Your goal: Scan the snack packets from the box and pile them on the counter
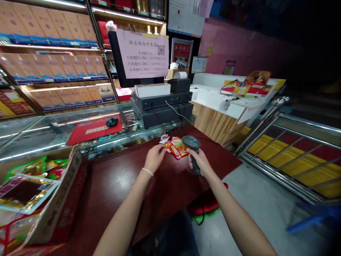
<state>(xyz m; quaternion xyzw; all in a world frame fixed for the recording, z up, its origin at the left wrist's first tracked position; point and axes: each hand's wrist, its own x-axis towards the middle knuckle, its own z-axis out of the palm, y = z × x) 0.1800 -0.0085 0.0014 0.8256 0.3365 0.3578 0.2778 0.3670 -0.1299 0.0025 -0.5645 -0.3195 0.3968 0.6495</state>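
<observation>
Gripping the dark handheld scanner (pixel 191 143) by its handle, the right hand (pixel 201 163) has its fingers wrapped around it, the scanner's head beside a red-edged snack packet (pixel 179 148). The left hand (pixel 155 157) has its fingertips at the packet's left side; whether they pinch anything I cannot tell. That packet lies on the dark red tabletop (pixel 114 181), near its far edge, with a small pale wrapper (pixel 164 138) just beyond the left fingers. Farther left stands an open carton (pixel 66 199) of bagged snacks; beyond the tabletop, a black mouse (pixel 111 122) rests on a red mat (pixel 90 132).
</observation>
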